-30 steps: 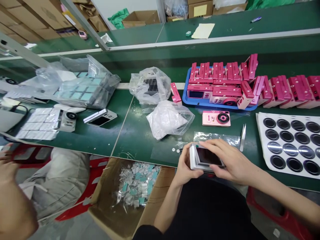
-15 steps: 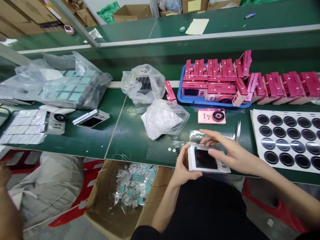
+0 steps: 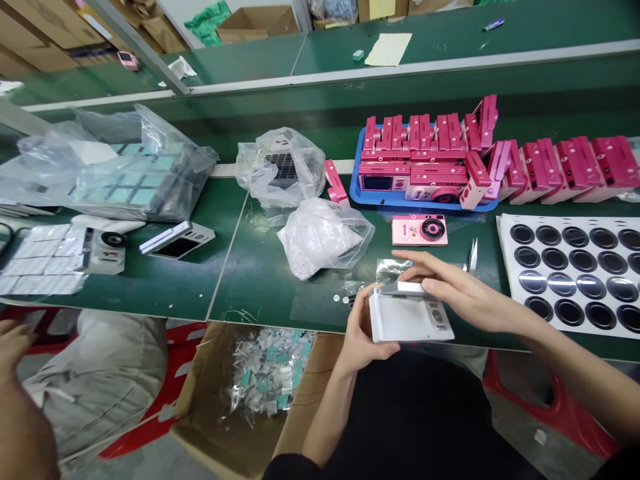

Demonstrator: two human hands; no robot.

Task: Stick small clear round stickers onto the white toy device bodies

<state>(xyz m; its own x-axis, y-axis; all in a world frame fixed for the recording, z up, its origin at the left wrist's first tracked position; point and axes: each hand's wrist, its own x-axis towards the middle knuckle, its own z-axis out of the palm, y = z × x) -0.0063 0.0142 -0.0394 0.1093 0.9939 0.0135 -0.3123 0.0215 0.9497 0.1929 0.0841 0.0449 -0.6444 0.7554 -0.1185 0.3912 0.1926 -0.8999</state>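
My left hand (image 3: pixel 363 340) is wrapped round the left end of a white camera (image 3: pixel 410 320), thumb along its lower edge. The camera's flip screen (image 3: pixel 406 289) is tilted up away from the body, baring a pale recess. At its upper right edge, my right hand (image 3: pixel 465 297) grips the screen between thumb and fingers. Just beyond lies a pink camera (image 3: pixel 420 231) with a black ring on its front. Tweezers (image 3: pixel 473 255) rest behind my right hand, and a clear plastic sheet with small stickers (image 3: pixel 320 303) lies left of my left hand.
Pink cameras crowd a blue tray (image 3: pixel 425 200) at the back. Sheets of black round stickers (image 3: pixel 575 273) lie right. Plastic bags (image 3: pixel 320 233) and more white cameras (image 3: pixel 180 241) are left. A carton of scraps (image 3: pixel 200 400) stands below the edge; another person's arm (image 3: pixel 23 407) shows far left.
The flip screen has swung up from flat against the white camera's body, raised by my right hand. My left hand keeps its hold, and the view has shifted slightly.
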